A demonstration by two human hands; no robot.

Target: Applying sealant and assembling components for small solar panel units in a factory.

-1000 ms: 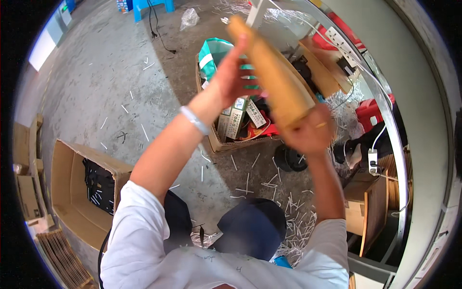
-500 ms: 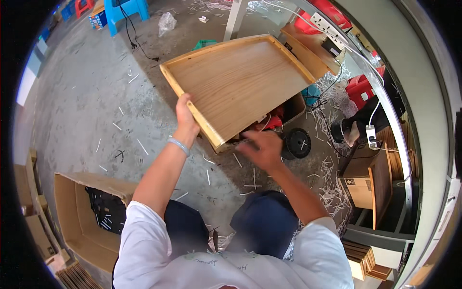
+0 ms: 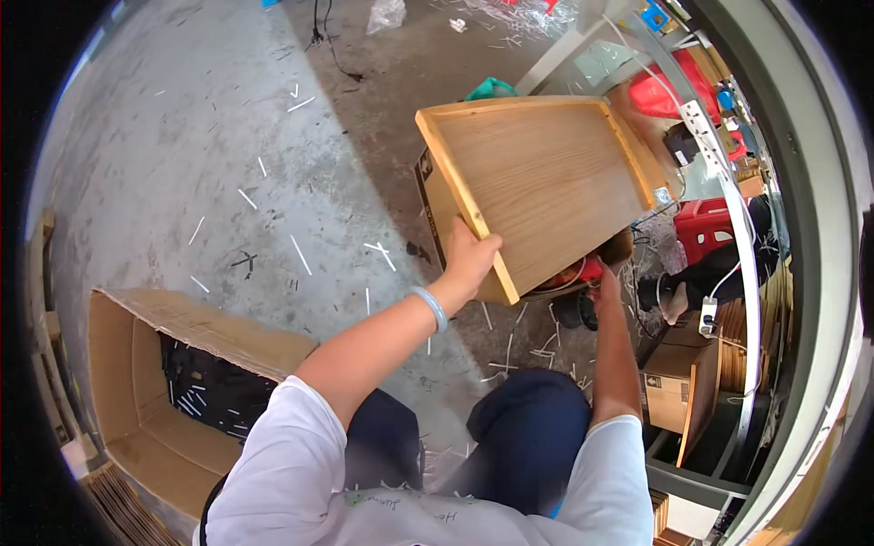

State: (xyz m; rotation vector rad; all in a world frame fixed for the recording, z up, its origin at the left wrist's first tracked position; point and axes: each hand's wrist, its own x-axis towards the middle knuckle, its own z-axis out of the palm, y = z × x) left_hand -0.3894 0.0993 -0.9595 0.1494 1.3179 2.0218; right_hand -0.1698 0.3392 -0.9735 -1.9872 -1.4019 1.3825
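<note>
A shallow wooden tray-like panel (image 3: pixel 546 177) with a raised, pale wood rim lies tilted over a cardboard box (image 3: pixel 439 205). My left hand (image 3: pixel 471 259) is closed round the rim at its near left side, thumb on top. My right hand (image 3: pixel 604 287) is at the box's uncovered near right corner, close by a red item (image 3: pixel 584 270) inside. Its fingertips are partly hidden, so whether they hold anything does not show. A black round spool-like object (image 3: pixel 572 311) stands on the floor just left of that hand. The panel covers most of the box's contents.
An open carton (image 3: pixel 118 364) with black pieces inside stands at the lower left. White strips litter the floor. To the right are a metal frame post (image 3: pixel 748 300), a power strip (image 3: pixel 706 136), a red basket (image 3: pixel 706 223), and another person's foot (image 3: pixel 675 303).
My view has turned, so the panel and box appear further right. My right hand has moved from the panel's near corner to the box's right opening. My left hand keeps its grip on the rim.
</note>
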